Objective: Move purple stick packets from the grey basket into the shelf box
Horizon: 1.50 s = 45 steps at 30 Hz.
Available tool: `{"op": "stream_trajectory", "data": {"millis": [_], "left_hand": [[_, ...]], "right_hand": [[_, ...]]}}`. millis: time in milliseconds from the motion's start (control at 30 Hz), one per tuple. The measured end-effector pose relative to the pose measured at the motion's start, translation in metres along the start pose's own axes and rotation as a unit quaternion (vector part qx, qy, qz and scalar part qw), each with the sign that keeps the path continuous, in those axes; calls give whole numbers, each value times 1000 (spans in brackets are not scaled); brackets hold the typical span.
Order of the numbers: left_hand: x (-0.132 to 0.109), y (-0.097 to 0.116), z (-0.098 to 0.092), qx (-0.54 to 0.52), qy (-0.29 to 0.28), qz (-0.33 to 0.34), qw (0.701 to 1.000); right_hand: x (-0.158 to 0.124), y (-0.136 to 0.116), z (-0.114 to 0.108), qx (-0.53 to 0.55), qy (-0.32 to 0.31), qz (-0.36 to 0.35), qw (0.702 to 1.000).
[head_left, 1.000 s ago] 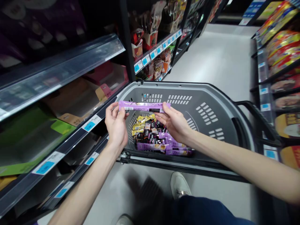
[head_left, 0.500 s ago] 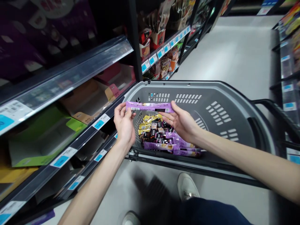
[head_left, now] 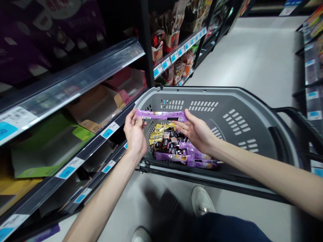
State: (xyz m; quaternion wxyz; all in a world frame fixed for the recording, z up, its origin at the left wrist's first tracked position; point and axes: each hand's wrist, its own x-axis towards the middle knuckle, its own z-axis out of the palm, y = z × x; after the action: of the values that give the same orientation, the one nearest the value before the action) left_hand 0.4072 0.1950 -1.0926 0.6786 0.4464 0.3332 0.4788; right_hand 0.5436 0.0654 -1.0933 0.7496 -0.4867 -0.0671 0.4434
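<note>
Stretched level between my two hands is a long, thin purple snack packet (head_left: 161, 115), its printed side with a barcode facing me. My left hand (head_left: 136, 132) pinches the left end between thumb and fingers. At the other end, the thumb and fingers of my right hand (head_left: 196, 129) are closed on the packet. Below it stands a grey shopping basket (head_left: 242, 101). Inside, at the left, lie several purple packets (head_left: 174, 157), yellow packets (head_left: 156, 136) and dark packets (head_left: 165, 144), partly hidden by my right hand.
A shelf rack with display boxes, one a green box (head_left: 50, 148), and price labels (head_left: 110, 130) runs along the left. Further on, a shelf of bagged snacks (head_left: 174, 40) borders the pale aisle floor (head_left: 262, 50). Another rack (head_left: 313, 67) stands at the right edge. My shoe (head_left: 202, 200) is below the basket.
Almost nothing differs. The whole view has shifted very slightly, and both hands still hold the purple packet over the basket.
</note>
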Motion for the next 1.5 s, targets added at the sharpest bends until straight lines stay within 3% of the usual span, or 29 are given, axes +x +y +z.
{"op": "stream_trajectory", "data": {"millis": [400, 867, 1200, 1500], "left_hand": [[-2, 4, 4, -45, 19, -23, 999], [-2, 4, 5, -50, 32, -31, 998], [-4, 8, 5, -95, -45, -64, 992], [-4, 1, 7, -14, -50, -59, 997]], "right_hand": [[-2, 0, 0, -17, 11, 7, 1000], [-1, -1, 1, 33, 15, -6, 999], [0, -2, 3, 53, 34, -20, 998], [2, 2, -1, 30, 29, -81, 996]]}}
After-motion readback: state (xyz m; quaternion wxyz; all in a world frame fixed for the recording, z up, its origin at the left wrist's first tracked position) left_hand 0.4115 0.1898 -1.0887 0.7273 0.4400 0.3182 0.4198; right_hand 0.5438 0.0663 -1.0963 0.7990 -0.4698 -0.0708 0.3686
